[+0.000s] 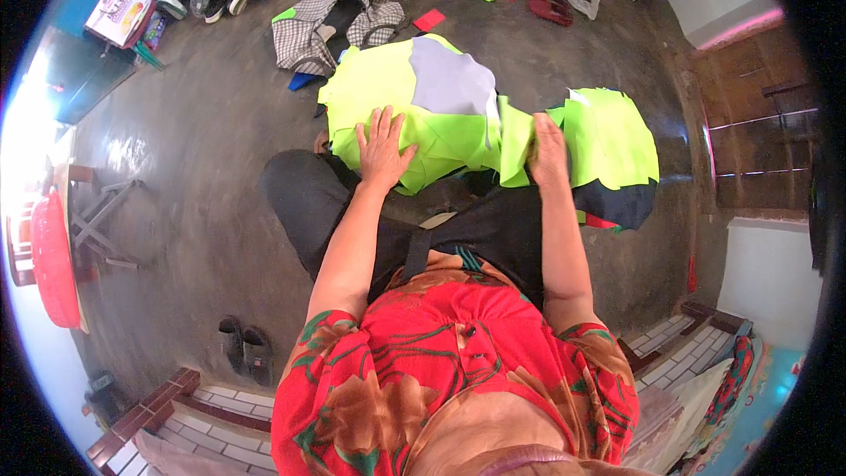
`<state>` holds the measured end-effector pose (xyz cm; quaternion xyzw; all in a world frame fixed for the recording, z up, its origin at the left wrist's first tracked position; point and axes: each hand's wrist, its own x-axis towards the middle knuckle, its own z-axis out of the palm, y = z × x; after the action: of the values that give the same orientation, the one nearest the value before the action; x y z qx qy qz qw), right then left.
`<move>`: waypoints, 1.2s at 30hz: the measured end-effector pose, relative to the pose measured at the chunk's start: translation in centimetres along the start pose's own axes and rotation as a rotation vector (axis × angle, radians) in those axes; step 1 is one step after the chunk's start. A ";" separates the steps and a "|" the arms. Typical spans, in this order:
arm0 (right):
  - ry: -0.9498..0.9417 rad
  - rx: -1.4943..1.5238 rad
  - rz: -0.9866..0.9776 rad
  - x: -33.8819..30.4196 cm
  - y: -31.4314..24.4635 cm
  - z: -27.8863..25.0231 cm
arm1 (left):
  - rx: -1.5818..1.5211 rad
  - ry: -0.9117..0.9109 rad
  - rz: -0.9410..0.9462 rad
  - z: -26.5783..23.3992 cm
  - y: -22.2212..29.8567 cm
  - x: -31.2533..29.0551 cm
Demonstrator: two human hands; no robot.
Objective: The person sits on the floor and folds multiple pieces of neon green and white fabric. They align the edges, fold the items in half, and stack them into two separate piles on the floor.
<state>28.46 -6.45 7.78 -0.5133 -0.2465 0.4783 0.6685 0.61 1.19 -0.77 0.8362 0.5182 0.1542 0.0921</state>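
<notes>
The left hand [385, 154] lies open, fingers spread, on the near side of the yellow-green fabric stack [368, 75], located ahead of the black trousers [304, 198]; the stack hides its own support. The right hand [548, 154] grips a yellow-green piece [515, 143] between this stack and a second stack [612, 137]; its fingertips are hard to make out. The second stack's dark lower layers show only partly.

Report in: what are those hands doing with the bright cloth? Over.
Left hand open on larger yellow-green pile. Right hand gripping yellow-green piece. Smaller pile beside right hand; no visible obstruction.
</notes>
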 end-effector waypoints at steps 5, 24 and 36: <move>-0.311 -0.093 0.183 0.2 1.8 2.3 | -0.097 0.158 0.036 -0.3 0.4 -0.1; -0.420 -0.126 0.263 0.0 2.6 1.8 | -1.137 -0.199 -0.031 -1.9 10.8 -0.9; -0.281 -0.154 0.225 0.3 2.7 1.3 | -1.243 -0.179 -0.382 0.3 10.4 0.3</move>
<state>26.44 -5.57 5.69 -0.5155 -0.3146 0.5967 0.5284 9.61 -3.17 2.23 0.5300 0.4625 0.3357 0.6265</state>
